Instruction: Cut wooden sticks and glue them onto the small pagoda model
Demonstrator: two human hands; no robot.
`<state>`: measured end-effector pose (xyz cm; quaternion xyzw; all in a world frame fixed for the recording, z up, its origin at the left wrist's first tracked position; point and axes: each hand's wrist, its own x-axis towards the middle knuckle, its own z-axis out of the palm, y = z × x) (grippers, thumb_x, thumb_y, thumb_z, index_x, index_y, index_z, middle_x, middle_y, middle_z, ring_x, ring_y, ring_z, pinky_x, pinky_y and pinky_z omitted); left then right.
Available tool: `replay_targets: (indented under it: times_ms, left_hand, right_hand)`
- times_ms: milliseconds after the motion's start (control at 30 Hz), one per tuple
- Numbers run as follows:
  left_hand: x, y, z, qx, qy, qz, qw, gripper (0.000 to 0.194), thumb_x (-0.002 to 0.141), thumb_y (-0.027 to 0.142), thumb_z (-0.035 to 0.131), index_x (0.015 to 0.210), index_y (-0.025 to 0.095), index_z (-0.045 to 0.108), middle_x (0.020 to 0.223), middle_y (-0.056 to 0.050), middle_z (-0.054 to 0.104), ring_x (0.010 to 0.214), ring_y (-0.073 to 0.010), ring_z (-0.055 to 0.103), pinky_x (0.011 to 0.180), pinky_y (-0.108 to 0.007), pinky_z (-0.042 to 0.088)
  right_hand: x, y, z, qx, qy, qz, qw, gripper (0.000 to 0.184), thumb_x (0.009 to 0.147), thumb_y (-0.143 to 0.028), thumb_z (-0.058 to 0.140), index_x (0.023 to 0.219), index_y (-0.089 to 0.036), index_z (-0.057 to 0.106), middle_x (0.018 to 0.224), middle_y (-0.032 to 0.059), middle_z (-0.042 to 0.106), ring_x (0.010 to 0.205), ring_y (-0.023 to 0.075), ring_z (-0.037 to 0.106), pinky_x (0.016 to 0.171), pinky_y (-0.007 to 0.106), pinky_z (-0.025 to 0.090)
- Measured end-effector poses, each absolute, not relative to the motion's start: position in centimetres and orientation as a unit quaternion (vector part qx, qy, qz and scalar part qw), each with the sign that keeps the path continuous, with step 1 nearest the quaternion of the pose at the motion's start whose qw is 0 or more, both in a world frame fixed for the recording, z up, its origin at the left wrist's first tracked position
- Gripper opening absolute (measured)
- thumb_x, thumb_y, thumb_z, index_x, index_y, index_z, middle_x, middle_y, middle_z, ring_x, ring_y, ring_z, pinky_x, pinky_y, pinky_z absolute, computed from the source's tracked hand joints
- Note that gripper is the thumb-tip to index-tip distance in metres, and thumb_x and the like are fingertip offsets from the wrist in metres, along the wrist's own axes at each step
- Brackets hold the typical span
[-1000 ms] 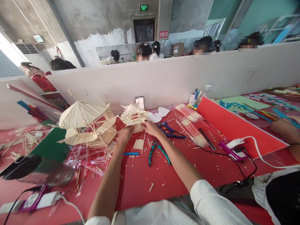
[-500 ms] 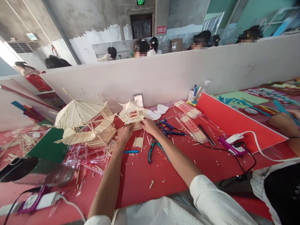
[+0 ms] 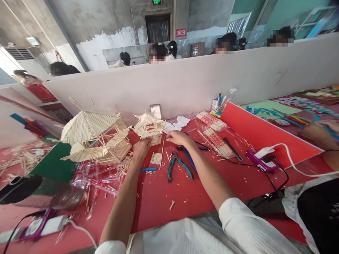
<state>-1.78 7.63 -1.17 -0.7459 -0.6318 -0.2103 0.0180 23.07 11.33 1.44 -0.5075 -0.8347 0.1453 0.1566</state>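
Observation:
A small pavilion model (image 3: 148,127) built of pale wooden sticks stands on the red table. My left hand (image 3: 141,147) grips its lower left side with curled fingers; the fingertips are partly hidden. To the right of the model, apart from it, my right hand (image 3: 178,137) hovers with fingers reaching forward and nothing visible in them. Several short sticks (image 3: 156,158) lie in a row just in front of the model. Closer to me are green-handled pliers (image 3: 173,165) with their handles spread. A blue pen-like tool (image 3: 148,169) rests by my left wrist.
A larger stick pavilion (image 3: 92,130) stands at left, beside crumpled clear plastic wrap (image 3: 97,176). Bundled sticks (image 3: 217,141), a black marker-like stick (image 3: 233,150) and a power strip (image 3: 262,160) lie right. A red board (image 3: 265,130) separates a co-worker's hands (image 3: 315,135).
My right hand has let go of the small pavilion and moved right, away from it. My left hand stays at the model. More of the green pliers now shows.

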Motion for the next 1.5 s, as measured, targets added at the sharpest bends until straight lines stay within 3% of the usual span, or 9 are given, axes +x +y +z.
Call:
replay_targets:
  times_ms: [200, 500, 667, 800, 867, 967, 1067, 1167, 1500]
  left_hand:
    - [-1.9, 7.4, -1.4, -0.75, -0.622, -0.227, 0.007, 0.037, 0.099, 0.041, 0.045, 0.119, 0.027, 0.072, 0.117, -0.012, 0.074, 0.098, -0.0284, 0.069, 0.084, -0.033, 0.046]
    - [-3.6, 6.8, -0.7, -0.808, -0.539, -0.234, -0.028, 0.032, 0.097, 0.032, 0.048, 0.114, 0.025, 0.074, 0.117, -0.009, 0.074, 0.105, -0.0259, 0.068, 0.091, -0.031, 0.047]
    - [-5.5, 6.5, 0.5, -0.82, -0.517, -0.245, -0.035, 0.03, 0.097, 0.033, 0.049, 0.106, 0.024, 0.076, 0.11, -0.009, 0.072, 0.102, -0.0243, 0.066, 0.091, -0.032, 0.049]
    - [-6.5, 6.2, 0.7, -0.813, -0.534, -0.23, -0.035, 0.026, 0.094, 0.034, 0.054, 0.102, 0.023, 0.077, 0.115, -0.01, 0.064, 0.095, -0.0233, 0.065, 0.086, -0.034, 0.051]
    - [-6.8, 6.3, 0.3, -0.82, -0.522, -0.23, -0.051, 0.024, 0.093, 0.033, 0.056, 0.098, 0.024, 0.077, 0.121, -0.01, 0.062, 0.101, -0.0246, 0.064, 0.088, -0.036, 0.051]
    - [-6.8, 6.8, -0.6, -0.847, -0.469, -0.234, -0.089, 0.022, 0.093, 0.031, 0.056, 0.094, 0.024, 0.077, 0.124, -0.009, 0.064, 0.114, -0.0253, 0.06, 0.097, -0.037, 0.048]
    - [-6.4, 7.7, -1.5, -0.868, -0.425, -0.232, -0.108, 0.023, 0.094, 0.03, 0.056, 0.092, 0.023, 0.077, 0.11, -0.008, 0.069, 0.101, -0.0224, 0.064, 0.093, -0.034, 0.049]
    - [-6.0, 8.4, -2.2, -0.878, -0.398, -0.243, -0.105, 0.024, 0.094, 0.031, 0.056, 0.089, 0.021, 0.078, 0.096, -0.009, 0.069, 0.091, -0.0223, 0.064, 0.088, -0.035, 0.049]
    - [-5.6, 8.5, -2.9, -0.867, -0.398, -0.273, -0.124, 0.027, 0.094, 0.039, 0.057, 0.096, 0.021, 0.077, 0.101, -0.011, 0.068, 0.094, -0.0223, 0.063, 0.088, -0.035, 0.051]
  right_hand:
    - [31.7, 10.5, -0.4, -0.693, -0.706, 0.063, 0.132, 0.032, 0.091, -0.039, 0.065, 0.112, -0.016, 0.069, 0.109, 0.0148, 0.073, 0.1, 0.0272, 0.068, 0.078, 0.03, 0.046]
    - [31.7, 10.0, -2.9, -0.687, -0.713, 0.074, 0.117, 0.03, 0.094, -0.037, 0.062, 0.111, -0.012, 0.063, 0.108, 0.0208, 0.072, 0.104, 0.0305, 0.068, 0.082, 0.032, 0.047]
    - [32.7, 10.1, -2.6, -0.679, -0.675, 0.14, 0.252, 0.037, 0.093, -0.029, 0.059, 0.125, -0.012, 0.052, 0.125, 0.0236, 0.065, 0.117, 0.0328, 0.062, 0.093, 0.038, 0.048]
    - [32.6, 9.9, -2.0, -0.576, -0.68, 0.222, 0.397, 0.048, 0.084, -0.023, 0.064, 0.128, -0.017, 0.048, 0.131, 0.0162, 0.063, 0.119, 0.0271, 0.062, 0.099, 0.039, 0.048]
    - [32.1, 9.5, -1.7, -0.508, -0.699, 0.249, 0.437, 0.051, 0.081, -0.024, 0.065, 0.128, -0.02, 0.049, 0.129, 0.0125, 0.064, 0.118, 0.0251, 0.062, 0.1, 0.039, 0.048]
    - [31.2, 8.7, -1.1, -0.465, -0.744, 0.266, 0.399, 0.039, 0.081, -0.033, 0.068, 0.116, -0.019, 0.061, 0.113, 0.01, 0.071, 0.104, 0.027, 0.066, 0.092, 0.04, 0.051]
    - [30.3, 8.0, -0.4, -0.441, -0.79, 0.267, 0.333, 0.029, 0.085, -0.044, 0.066, 0.1, -0.019, 0.068, 0.097, 0.007, 0.073, 0.092, 0.027, 0.068, 0.084, 0.038, 0.052]
    - [29.3, 7.4, 0.1, -0.397, -0.819, 0.229, 0.344, 0.027, 0.09, -0.047, 0.06, 0.095, -0.022, 0.068, 0.095, 0.0054, 0.072, 0.088, 0.0241, 0.067, 0.078, 0.033, 0.05]
    - [25.6, 6.2, 0.0, -0.349, -0.877, 0.029, 0.328, 0.03, 0.096, -0.047, 0.056, 0.092, -0.019, 0.066, 0.094, 0.0076, 0.063, 0.079, 0.0185, 0.061, 0.067, 0.028, 0.045]
